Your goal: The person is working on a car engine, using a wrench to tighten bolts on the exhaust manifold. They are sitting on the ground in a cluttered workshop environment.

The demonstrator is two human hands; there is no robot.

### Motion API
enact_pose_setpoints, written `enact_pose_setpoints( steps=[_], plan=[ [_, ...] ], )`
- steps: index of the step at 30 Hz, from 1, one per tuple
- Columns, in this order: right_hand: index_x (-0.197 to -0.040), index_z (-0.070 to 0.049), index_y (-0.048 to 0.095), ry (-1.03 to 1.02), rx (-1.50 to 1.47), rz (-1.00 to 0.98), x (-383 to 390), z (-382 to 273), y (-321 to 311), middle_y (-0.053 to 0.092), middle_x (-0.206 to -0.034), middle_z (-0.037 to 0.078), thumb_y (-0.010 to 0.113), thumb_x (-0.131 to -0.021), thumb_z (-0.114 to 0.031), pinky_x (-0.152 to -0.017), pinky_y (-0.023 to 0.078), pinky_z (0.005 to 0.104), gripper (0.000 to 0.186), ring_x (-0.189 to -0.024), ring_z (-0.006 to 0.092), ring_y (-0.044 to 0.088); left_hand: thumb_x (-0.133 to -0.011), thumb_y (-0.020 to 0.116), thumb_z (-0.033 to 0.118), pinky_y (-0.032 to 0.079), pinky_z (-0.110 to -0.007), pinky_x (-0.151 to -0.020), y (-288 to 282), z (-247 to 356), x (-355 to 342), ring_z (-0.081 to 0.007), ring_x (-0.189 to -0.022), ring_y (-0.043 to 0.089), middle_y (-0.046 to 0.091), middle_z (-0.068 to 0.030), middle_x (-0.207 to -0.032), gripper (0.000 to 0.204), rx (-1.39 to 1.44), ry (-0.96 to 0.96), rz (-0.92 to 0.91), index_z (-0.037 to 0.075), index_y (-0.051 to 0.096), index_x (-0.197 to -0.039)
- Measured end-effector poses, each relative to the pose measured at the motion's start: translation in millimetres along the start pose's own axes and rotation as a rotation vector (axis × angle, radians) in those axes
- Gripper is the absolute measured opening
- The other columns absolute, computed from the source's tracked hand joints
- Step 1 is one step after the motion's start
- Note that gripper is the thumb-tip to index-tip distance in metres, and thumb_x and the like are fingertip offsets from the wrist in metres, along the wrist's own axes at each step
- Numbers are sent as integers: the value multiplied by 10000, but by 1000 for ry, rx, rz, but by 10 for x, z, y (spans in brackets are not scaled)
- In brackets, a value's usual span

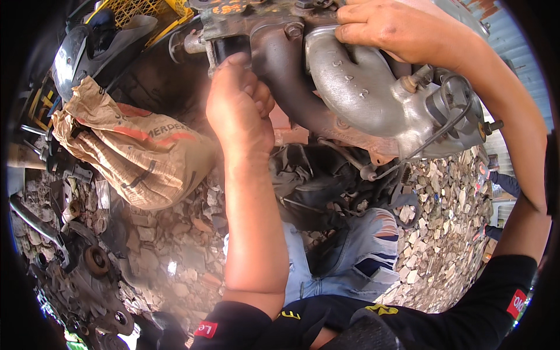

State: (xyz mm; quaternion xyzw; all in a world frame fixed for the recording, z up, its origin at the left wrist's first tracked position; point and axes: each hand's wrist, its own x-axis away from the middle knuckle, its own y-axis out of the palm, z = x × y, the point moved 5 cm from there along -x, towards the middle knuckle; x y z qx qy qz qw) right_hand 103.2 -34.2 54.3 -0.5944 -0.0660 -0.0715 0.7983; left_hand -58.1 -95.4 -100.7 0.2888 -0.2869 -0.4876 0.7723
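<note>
An engine block (265,13) with worn, rusty patches fills the top of the view. My left hand (242,108) is closed against its side, just below a dark opening (233,48); the curled fingers hide whatever is in them. A silver cast manifold (356,87) curves out from the engine on the right. Over its upper end, my right hand (382,26) lies with fingers bent and pressed together near the joint with the block. What those fingertips hold, if anything, is hidden. A darker, rusty exhaust manifold (286,76) runs down between my two hands.
A crumpled brown paper sack (140,151) stands at the left on stony ground (446,227). Greasy metal parts (93,268) lie at the lower left. Black parts and hoses (309,181) sit below the engine, close to my knees in torn jeans (361,251).
</note>
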Motion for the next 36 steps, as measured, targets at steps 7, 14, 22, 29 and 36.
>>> enact_pose_setpoints(
  steps=[7,14,22,29,36],
  plan=[
    [-910,-30,597,65,7,-36,4,6,-48,627,-871,131,530,-932,-180,-766,540,420,165,-875,322,655,-1031,533,192,247,-246,-441,5,10,2,-74,-483,306,363,47,-650,157,8,-12,19,60,590,-1094],
    [-891,-33,598,-50,57,-12,-21,10,5,615,-850,129,558,-914,-189,-749,542,411,163,-847,317,647,-1031,516,185,244,-245,-431,-3,-7,-23,-75,-472,307,373,47,-643,151,32,-31,30,69,592,-1090],
    [-984,-6,670,360,-139,7,202,198,-106,670,-941,154,584,-927,-160,-821,551,441,185,-938,354,669,-1034,534,201,246,-244,-430,-6,-2,-24,-75,-472,304,370,49,-644,157,20,-52,34,68,590,-1097],
    [-925,-84,753,916,108,-224,754,250,-243,730,-861,162,642,-888,-261,-743,557,479,212,-836,363,714,-1038,526,202,254,-243,-425,-40,-22,-51,-71,-469,308,365,54,-637,167,38,-77,3,67,584,-1118],
    [-1028,-68,718,741,202,-120,864,380,5,735,-903,198,649,-880,-283,-737,555,486,270,-839,393,709,-1041,513,197,262,-237,-418,-56,-31,-36,-68,-455,319,385,54,-638,175,68,-42,19,63,583,-1129]
  ],
)
